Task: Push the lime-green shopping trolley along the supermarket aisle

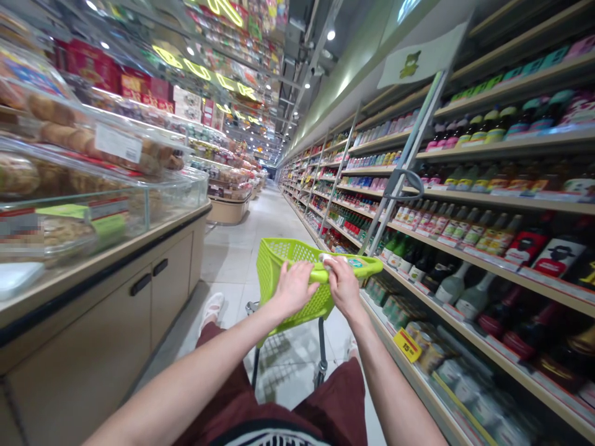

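A lime-green plastic shopping cart with a perforated basket and grey legs on casters stands right in front of me. My left hand rests over its handle bar, fingers curled round the green plastic. Beside it, my right hand grips the same handle a little further right. A crumpled white piece, perhaps a tissue, shows at the fingers of the right hand; how it is held is unclear. The basket's inside is mostly hidden behind my hands and the near wall.
On the left runs a wooden counter with glass-edged bins and packaged baked goods. Shelves of bottles line the right side, with a yellow price tag low down. Between them a tiled aisle leads away past another display stand.
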`<state>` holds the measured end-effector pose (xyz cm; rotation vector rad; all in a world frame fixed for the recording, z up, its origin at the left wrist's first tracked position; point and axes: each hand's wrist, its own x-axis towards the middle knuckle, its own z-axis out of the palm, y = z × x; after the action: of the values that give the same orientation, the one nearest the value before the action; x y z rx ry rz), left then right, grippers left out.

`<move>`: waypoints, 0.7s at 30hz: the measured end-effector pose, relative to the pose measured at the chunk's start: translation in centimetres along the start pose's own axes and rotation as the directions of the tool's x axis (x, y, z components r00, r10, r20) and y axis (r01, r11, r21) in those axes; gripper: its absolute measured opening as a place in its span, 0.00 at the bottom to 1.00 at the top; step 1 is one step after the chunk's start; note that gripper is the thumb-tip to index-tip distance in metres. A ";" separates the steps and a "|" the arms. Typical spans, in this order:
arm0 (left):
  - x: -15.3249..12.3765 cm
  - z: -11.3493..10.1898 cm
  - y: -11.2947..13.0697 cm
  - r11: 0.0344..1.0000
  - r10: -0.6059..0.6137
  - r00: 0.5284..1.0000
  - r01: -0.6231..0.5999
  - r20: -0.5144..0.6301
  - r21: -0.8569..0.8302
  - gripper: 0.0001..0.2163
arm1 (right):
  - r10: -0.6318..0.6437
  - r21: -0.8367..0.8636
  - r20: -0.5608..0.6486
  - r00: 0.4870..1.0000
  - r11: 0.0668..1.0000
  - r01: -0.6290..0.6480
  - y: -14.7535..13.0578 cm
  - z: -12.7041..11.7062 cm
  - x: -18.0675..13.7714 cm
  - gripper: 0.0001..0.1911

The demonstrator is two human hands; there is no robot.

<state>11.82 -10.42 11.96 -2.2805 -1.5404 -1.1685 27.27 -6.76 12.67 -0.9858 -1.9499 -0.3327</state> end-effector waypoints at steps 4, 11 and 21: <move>0.2 -0.4 -0.1 0.996 0.016 0.997 -0.009 0.075 -0.084 0.18 | 0.001 0.028 -0.006 1.000 1.000 -0.001 0.2 -0.7 -0.7 0.15; 0.8 1.1 -0.7 0.990 0.022 0.978 0.008 0.207 -0.141 0.24 | 0.099 0.003 -0.079 0.992 0.995 -0.099 3.7 -2.4 -1.3 0.16; 0.6 3.3 2.8 0.994 0.054 0.984 -0.037 0.169 -0.104 0.27 | 0.143 -0.058 -0.030 0.989 0.988 -0.144 1.8 -4.5 -1.9 0.16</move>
<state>15.95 -9.56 10.92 -2.5285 -1.5079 -1.0860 31.86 -9.09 13.36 -1.1491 -1.8433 -0.3222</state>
